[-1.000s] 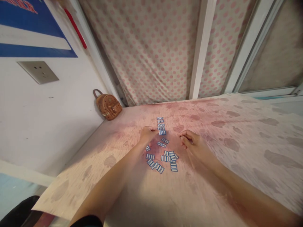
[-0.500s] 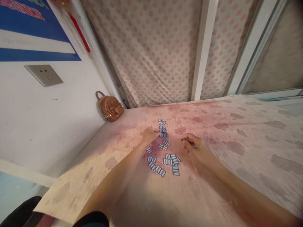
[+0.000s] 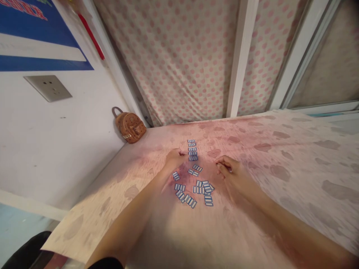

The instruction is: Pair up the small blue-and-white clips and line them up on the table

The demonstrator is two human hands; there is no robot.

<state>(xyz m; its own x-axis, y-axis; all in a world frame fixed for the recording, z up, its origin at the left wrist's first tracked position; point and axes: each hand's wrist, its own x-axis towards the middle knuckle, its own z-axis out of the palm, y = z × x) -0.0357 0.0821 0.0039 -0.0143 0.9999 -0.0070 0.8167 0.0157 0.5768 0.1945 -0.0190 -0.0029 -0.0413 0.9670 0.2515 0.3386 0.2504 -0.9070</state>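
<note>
Several small white cards with blue stripes lie on the cloth-covered table, some in a neat column of short rows (image 3: 192,149). My left hand (image 3: 174,158) rests just left of the column's near end, apart from it, thumb and forefinger slightly parted and no card visible between them. On the other side, my right hand (image 3: 228,169) is held with curled fingers, thumb drawn in towards the forefinger; nothing shows sticking out of it. Nearer to me lie looser cards: a small pair of groups (image 3: 195,170), an overlapping cluster (image 3: 204,188) and a slanting line (image 3: 185,197).
A small brown backpack-shaped bag (image 3: 130,127) stands at the table's far left corner by the wall. Behind the table hangs a dotted curtain (image 3: 185,67). The patterned tablecloth (image 3: 263,149) stretches to the right. A wall socket (image 3: 49,88) is at left.
My left hand has drawn back a little to the left, away from the card column, and its fingers have parted. My right hand has stayed nearly still. The view has shifted slightly.
</note>
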